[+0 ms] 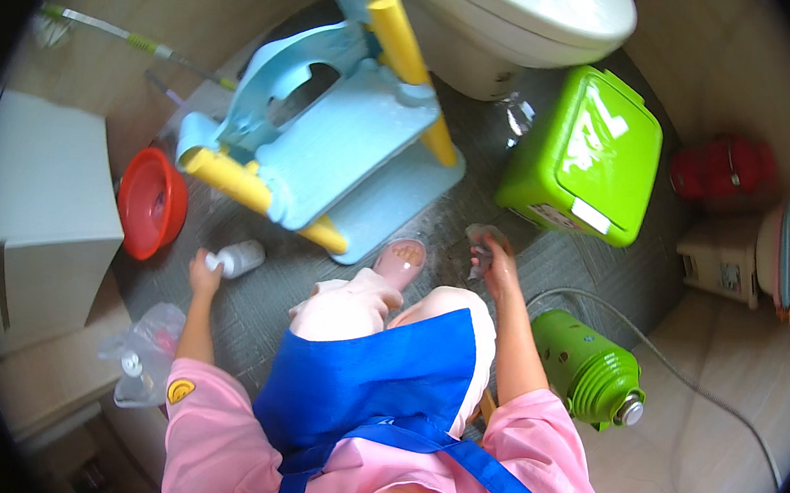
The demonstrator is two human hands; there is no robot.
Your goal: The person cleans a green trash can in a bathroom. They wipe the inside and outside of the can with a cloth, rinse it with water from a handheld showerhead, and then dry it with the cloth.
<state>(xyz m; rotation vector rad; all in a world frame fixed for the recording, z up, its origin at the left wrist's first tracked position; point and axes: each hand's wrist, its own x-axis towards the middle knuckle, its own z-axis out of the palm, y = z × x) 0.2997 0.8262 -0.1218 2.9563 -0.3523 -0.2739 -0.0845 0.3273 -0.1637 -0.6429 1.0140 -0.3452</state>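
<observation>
My left hand (205, 274) grips the neck of a white plastic bottle (244, 258), which lies tilted sideways just above the grey tiled floor. In my right hand (502, 267) is a thin, greyish, crumpled cloth or film (482, 246); its material is hard to tell. Between and beyond my hands is a pale blue plastic step stool with yellow legs (347, 149), tipped at an angle, wet or soapy marks on its surface. One foot in a pink slipper (400, 265) is close to its lower step. A blue apron (368, 372) covers my lap.
A white toilet (488, 20) stands ahead, a lidded green bin (606, 160) to its right. At right are a green thermos flask (583, 364), a metal hose (669, 365) and a red object (723, 168). A red basin (129, 203), white cabinet (53, 171) and plastic bag (147, 379) are at left.
</observation>
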